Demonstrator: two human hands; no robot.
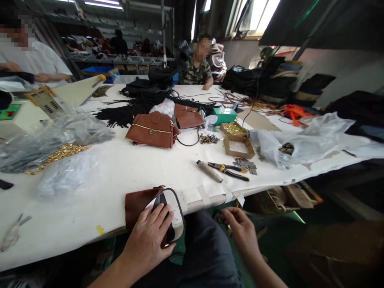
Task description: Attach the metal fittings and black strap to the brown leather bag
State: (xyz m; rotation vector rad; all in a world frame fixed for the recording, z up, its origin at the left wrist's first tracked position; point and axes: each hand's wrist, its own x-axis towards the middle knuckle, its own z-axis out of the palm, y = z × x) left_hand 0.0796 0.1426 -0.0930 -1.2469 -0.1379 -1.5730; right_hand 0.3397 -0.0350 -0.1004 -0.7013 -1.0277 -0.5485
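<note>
Under my left hand (151, 228) is a bag part with a rounded white panel (177, 218), a dark rim and a black band across it. Brown leather (136, 204) spreads out from its left side on the table's front edge. My left fingers lie over the panel, with the thumb at its lower edge, holding it partly over my lap. My right hand (240, 226) is just below the table edge, thumb and fingers drawn together. Whatever they hold, if anything, is too small to make out. A pale strip (240, 201) hangs from the edge near it.
Pliers (229, 170), a taped rod-like tool (210, 171) and metal pieces lie ahead. Further back are brown bags (153, 130), an open cardboard box (239, 147) and black fringe (120, 112). Gold chain (61, 154) and plastic bags lie left. Two people sit across the table.
</note>
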